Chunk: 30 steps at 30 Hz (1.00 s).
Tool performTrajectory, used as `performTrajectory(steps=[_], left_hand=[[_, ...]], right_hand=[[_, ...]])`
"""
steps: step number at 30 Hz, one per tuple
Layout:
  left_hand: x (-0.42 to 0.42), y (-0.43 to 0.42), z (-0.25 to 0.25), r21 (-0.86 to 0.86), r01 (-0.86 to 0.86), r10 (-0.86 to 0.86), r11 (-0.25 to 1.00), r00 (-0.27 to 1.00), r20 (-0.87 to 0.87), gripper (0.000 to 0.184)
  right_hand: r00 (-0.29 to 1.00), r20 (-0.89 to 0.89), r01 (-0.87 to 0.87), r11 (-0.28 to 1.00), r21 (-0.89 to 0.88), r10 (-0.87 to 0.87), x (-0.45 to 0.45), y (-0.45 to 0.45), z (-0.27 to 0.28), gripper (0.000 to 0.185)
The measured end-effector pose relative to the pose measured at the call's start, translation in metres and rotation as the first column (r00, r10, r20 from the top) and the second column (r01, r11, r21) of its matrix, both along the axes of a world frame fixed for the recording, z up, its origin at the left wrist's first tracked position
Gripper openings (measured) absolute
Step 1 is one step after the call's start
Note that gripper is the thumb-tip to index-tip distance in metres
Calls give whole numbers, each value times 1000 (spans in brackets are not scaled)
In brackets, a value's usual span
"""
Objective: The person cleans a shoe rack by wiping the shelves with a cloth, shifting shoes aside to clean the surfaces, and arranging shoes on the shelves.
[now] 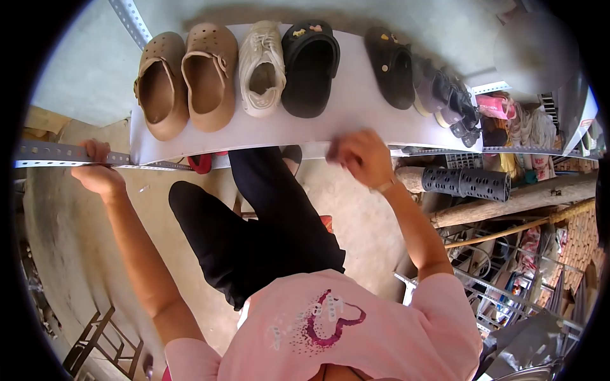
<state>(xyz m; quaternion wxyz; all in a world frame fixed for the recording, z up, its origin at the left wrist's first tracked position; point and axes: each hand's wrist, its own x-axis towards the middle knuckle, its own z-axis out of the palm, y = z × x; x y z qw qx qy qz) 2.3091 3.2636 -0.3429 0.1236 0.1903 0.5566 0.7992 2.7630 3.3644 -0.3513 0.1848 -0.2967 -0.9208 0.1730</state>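
Observation:
At the left end of the shelf, my left hand [100,168] is closed around a perforated metal rail [54,153]. My right hand [363,157] is at the front edge of the white shelf board [349,124]. Its fingers look bent but are smeared by motion, so whether they hold anything is unclear. On the board stand two brown clogs [210,82], a white lace-up sneaker [262,73] and a black clog [310,73] with small charms. Past a gap, another black clog [391,70] with charms stands near several dark shoes [448,98].
Beneath the board, a red shoe [201,163] partly shows. At right are a black perforated tube [466,183], a wooden log [502,200] and a metal rack [489,286] with clutter. A wooden frame [105,343] stands on the floor at lower left.

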Motion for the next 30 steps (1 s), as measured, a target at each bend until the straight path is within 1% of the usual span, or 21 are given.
performTrajectory(steps=[1,2,3,4,5,6,8,9,11,12,13,14,15,16,18,21,24,25,27,29,30], left_hand=[[-2,-1,-1,8,15,-15,1000,1000,-11,20],[-4,-2,-2,15,16,-16,1000,1000,-15,20],[-6,-2,-4,13,22,-22,1000,1000,-11,21],[-6,-1,-6,11,27,-27,1000,1000,-4,21],[-4,1,-5,7,30,-30,1000,1000,0,21],[-2,1,-3,4,25,-25,1000,1000,-1,21],[-8,-3,-6,-28,56,-56,998,998,-13,19],[-4,-1,-3,-35,55,-56,998,998,-18,19],[5,4,3,18,-45,44,999,998,48,21],[5,5,2,9,-61,61,998,997,37,21],[-8,0,-7,10,-14,13,1000,1000,15,17],[-8,0,-7,17,-10,10,1000,1000,17,17],[-5,1,-5,26,-5,4,1000,1000,18,17],[0,2,-1,-7,-31,31,999,999,-18,17],[8,4,5,0,-51,51,999,998,-30,17],[7,3,3,11,-43,43,999,999,-33,18],[3,3,0,42,-18,19,999,1000,-24,18],[3,5,1,46,-33,34,998,999,-11,20],[3,6,0,51,-53,53,997,999,2,22],[3,7,0,51,-76,77,996,997,-8,24],[5,8,1,59,-95,95,994,995,-9,25]], right_hand=[[997,23,75,980,-184,-72,23,-10,-19,16],[968,100,250,836,-488,-231,35,-22,-15,16],[907,-125,192,659,-728,-402,42,-30,-12,16],[846,-84,284,579,-764,-526,60,-26,-20,16],[738,-149,397,603,-692,-658,88,-21,-44,10],[631,-363,216,605,-766,-685,89,-21,-36,6],[541,-346,245,537,-807,-767,142,-4,-58,10],[326,-361,140,423,-896,-874,124,-6,-43,10],[304,-468,234,541,-807,-830,97,4,-27,13],[307,-469,224,542,-810,-828,90,13,-37,13],[479,-468,549,669,-501,-743,84,22,-53,14],[635,-379,708,703,-62,-673,77,30,-67,16],[709,-207,697,713,69,-674,55,33,-66,21],[721,-205,691,670,271,-661,32,27,-67,20],[786,-197,612,783,115,-586,-7,14,-58,17],[942,-263,255,955,154,-209,-40,-6,-43,26],[923,-248,307,952,15,-294,-27,1,-30,32],[903,-235,393,913,109,-361,-11,14,-47,25],[783,-125,544,768,-337,-610,5,26,-40,24],[862,-110,298,670,-680,-495,39,66,-51,27],[826,-102,275,554,-786,-555,26,64,-28,32]])
